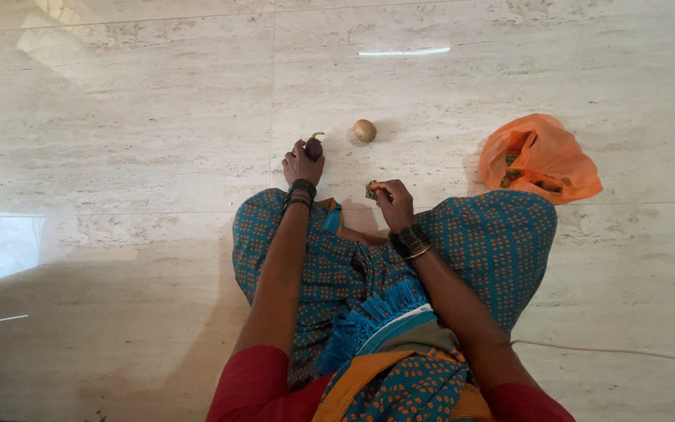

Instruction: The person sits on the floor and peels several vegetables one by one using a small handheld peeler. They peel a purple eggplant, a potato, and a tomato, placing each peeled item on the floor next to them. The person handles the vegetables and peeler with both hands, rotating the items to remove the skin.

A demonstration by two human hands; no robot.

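I sit cross-legged on a pale marble floor (119,117), my knees covered by blue cloth with orange dots. My left hand (301,164) reaches forward and grips a small purple eggplant (315,146) with a green stem, low over the floor. My right hand (394,203) is closer to my knee and pinches a small greenish-brown vegetable piece (372,190) between its fingertips. A round brown potato (365,130) lies on the floor just beyond both hands, apart from them. Both wrists carry dark bangles.
An orange plastic bag (541,159) with vegetables inside lies open on the floor to the right of my knee. A thin white cord (611,350) runs across the floor at lower right. Tile joints cross the marble.
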